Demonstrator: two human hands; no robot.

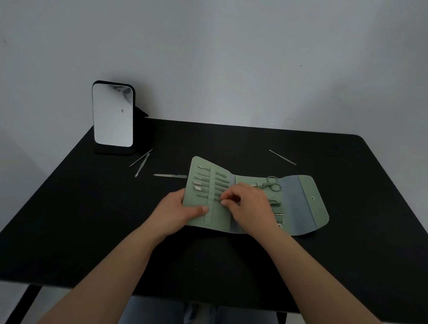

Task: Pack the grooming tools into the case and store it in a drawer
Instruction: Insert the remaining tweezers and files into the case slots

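Four loose tools: still out on the counter (79, 216) — two thin ones (140, 163) by the mirror (113, 117), a file (169, 175) just left of the case, a probe (282, 157) well behind it
case (303, 205): lies unfolded mid-counter, flap to the right, so every slot is reachable
left hand (177, 211): grips the case's left edge, thumb flat on the panel; likely to steady it against the push
right hand (248, 204): fingertips pinched on a thin tool at the strap (208, 209), apparently sliding it under
scissors (269, 184): already seated in right panel
stage: packing partway; drawer not in view
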